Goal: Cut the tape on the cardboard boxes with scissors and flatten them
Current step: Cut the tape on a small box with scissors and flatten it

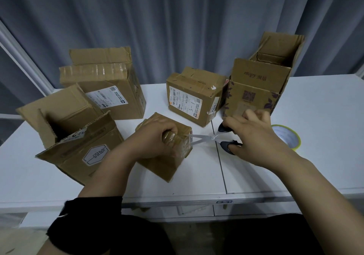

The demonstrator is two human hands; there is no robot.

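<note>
A small taped cardboard box [167, 164] lies tilted on the white table [256, 176], near the front middle. My left hand [153, 140] clamps down on its top. My right hand [254, 138] holds black-handled scissors [206, 138] by the handles. Their silver blades are spread apart, and the tips touch the taped right edge of the small box.
Several other cardboard boxes stand around: an open one [74, 136] at the left, a taped tall one [106, 89] behind it, a labelled one [193, 97] in the middle, an open tall one [262, 81] at the right. A tape roll [289, 136] lies beyond my right hand.
</note>
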